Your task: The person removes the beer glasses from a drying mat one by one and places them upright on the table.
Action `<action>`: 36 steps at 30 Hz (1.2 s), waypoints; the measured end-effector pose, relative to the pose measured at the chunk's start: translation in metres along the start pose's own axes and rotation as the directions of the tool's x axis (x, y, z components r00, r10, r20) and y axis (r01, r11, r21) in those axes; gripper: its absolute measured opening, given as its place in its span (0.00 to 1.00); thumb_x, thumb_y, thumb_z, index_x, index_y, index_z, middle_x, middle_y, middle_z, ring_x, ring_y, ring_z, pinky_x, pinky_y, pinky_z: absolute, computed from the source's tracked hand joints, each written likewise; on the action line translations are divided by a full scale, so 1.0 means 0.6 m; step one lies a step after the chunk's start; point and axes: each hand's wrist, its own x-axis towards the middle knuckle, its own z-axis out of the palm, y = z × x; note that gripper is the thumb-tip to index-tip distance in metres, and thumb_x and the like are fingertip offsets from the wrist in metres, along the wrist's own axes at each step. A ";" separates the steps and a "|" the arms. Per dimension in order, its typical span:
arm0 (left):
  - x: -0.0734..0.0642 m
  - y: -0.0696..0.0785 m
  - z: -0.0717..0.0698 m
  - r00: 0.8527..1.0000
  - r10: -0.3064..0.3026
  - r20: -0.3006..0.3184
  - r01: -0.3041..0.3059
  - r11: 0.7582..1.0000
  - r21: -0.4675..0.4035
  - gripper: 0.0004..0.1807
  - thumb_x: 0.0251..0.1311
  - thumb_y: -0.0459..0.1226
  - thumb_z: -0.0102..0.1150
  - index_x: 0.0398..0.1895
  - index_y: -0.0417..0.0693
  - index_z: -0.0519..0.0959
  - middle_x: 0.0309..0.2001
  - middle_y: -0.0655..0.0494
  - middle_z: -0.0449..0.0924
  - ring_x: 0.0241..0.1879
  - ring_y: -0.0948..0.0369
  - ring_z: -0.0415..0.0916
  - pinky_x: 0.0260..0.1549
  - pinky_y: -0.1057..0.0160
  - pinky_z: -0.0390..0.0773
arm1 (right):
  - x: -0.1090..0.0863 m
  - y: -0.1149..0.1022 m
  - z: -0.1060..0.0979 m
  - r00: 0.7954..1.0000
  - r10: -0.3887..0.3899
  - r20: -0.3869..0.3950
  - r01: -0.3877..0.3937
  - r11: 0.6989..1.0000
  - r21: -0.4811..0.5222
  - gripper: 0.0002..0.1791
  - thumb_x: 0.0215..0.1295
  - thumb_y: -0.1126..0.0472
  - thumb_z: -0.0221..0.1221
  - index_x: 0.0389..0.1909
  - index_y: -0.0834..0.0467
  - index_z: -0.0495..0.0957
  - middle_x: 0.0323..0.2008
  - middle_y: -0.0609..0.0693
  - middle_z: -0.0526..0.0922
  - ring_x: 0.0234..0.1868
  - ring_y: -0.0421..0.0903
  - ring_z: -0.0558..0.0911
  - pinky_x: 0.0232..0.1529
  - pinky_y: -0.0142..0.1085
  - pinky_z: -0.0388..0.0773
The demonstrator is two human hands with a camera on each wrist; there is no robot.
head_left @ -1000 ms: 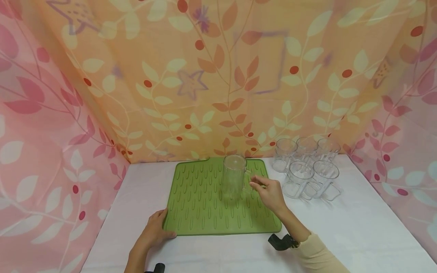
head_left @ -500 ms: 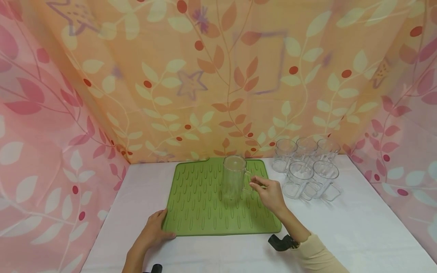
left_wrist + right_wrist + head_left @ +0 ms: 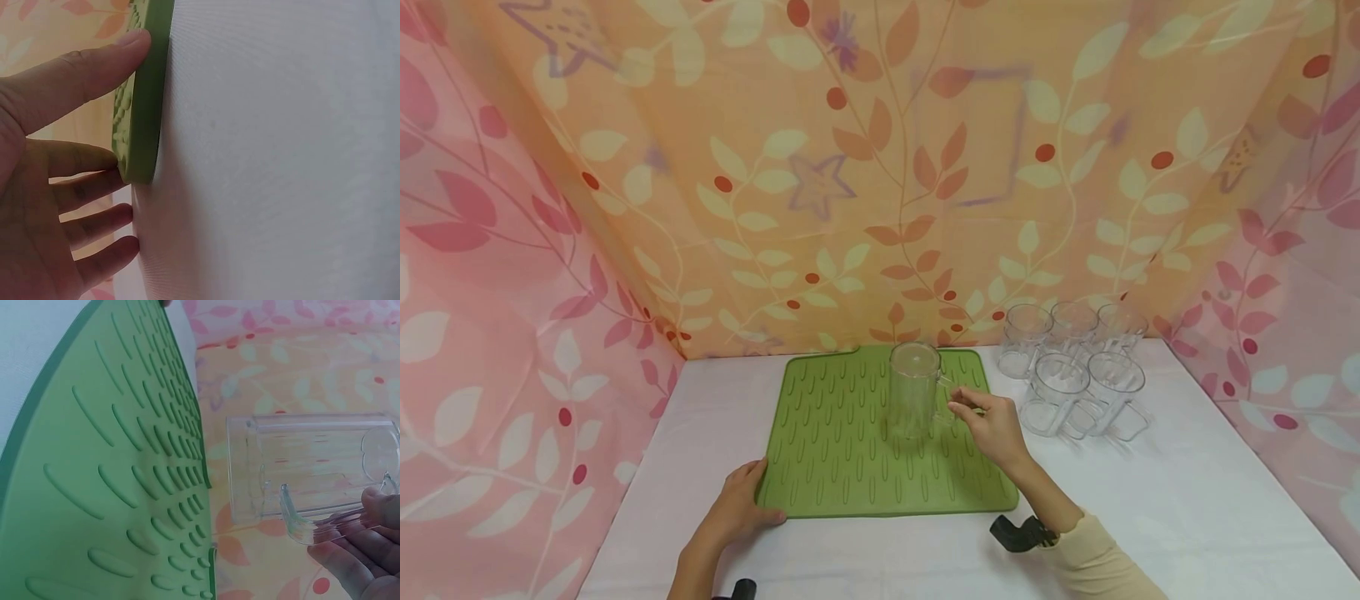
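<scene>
A clear glass mug (image 3: 913,400) hangs vertically over a green ridged rubber mat (image 3: 831,475). My right hand (image 3: 992,425) pinches its handle (image 3: 312,528) between thumb and fingers. From the right wrist, a gap shows between the mug's lower end and the mat. At the mat's near left corner is my left hand (image 3: 741,504). Its thumb (image 3: 119,59) lies straight along the front edge, and the fingers (image 3: 87,187) extend to the left side, the index fingertip at the corner.
Several more clear glass mugs (image 3: 1060,396) stand grouped in two rows on the white-covered table (image 3: 880,558), right of the mat. A patterned orange curtain (image 3: 737,250) closes off the back, with pink ones (image 3: 512,333) along both sides.
</scene>
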 end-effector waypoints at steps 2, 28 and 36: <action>0.000 0.001 0.000 1.000 0.001 0.002 -0.001 1.000 0.000 0.57 0.38 0.42 0.79 0.71 0.29 0.58 0.68 0.32 0.62 0.69 0.35 0.56 0.66 0.35 0.61 | 0.000 0.001 -0.001 1.000 -0.013 -0.004 0.013 1.000 -0.002 0.07 0.58 0.68 0.65 0.37 0.65 0.86 0.30 0.55 0.88 0.31 0.45 0.86 0.29 0.27 0.82; 0.005 0.001 -0.001 1.000 0.014 -0.006 -0.014 1.000 0.017 0.54 0.40 0.39 0.78 0.69 0.26 0.59 0.68 0.29 0.61 0.68 0.33 0.55 0.67 0.35 0.58 | 0.011 0.008 -0.003 0.947 -0.322 0.002 0.322 0.946 -0.044 0.09 0.53 0.73 0.67 0.37 0.67 0.85 0.31 0.55 0.88 0.32 0.49 0.88 0.33 0.25 0.84; 0.004 -0.001 0.003 1.000 0.000 0.003 0.000 1.000 -0.003 0.55 0.39 0.39 0.78 0.69 0.26 0.58 0.68 0.29 0.60 0.69 0.33 0.55 0.67 0.35 0.58 | 0.015 0.014 -0.003 0.874 -0.486 -0.006 0.482 0.869 -0.115 0.12 0.47 0.75 0.69 0.35 0.68 0.84 0.30 0.55 0.88 0.30 0.47 0.87 0.31 0.23 0.82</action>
